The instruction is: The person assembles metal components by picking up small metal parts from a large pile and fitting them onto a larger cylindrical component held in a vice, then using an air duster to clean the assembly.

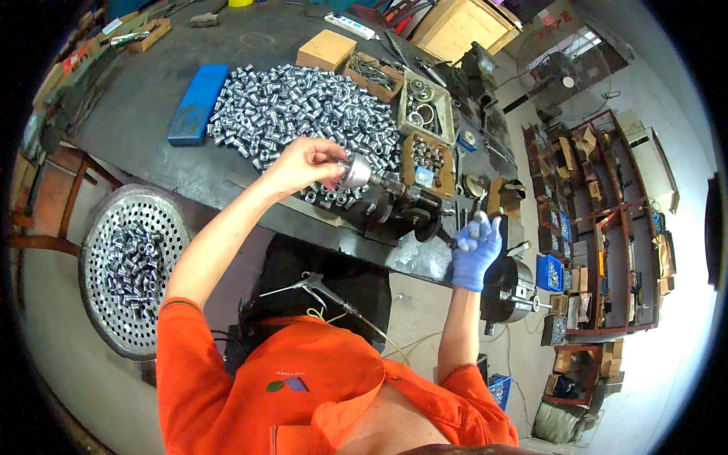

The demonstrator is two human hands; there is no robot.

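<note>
My left hand [305, 168] is bare, its thumb and fingers pinched together at the silver cone-shaped chuck [356, 172] of a small bench machine [409, 212]. Whatever sits between those fingertips is too small to make out. In a blue glove, my right hand [478, 252] curls at the machine's right end, where a dark lever [446, 236] runs to it; the palm side is partly hidden. Just behind the chuck spreads a big heap of short shiny metal sleeves [303, 110] on the dark workbench [250, 38].
A perforated metal basin [97, 284] holds more sleeves at left. A blue bar-shaped block [199, 105] flanks the heap. Behind stand a wooden block [326, 50] and a parts box [442, 168]. An air gun [312, 282] lies near my lap. A larger chuck [509, 292], fan [567, 82] and shelves [607, 227] stand right.
</note>
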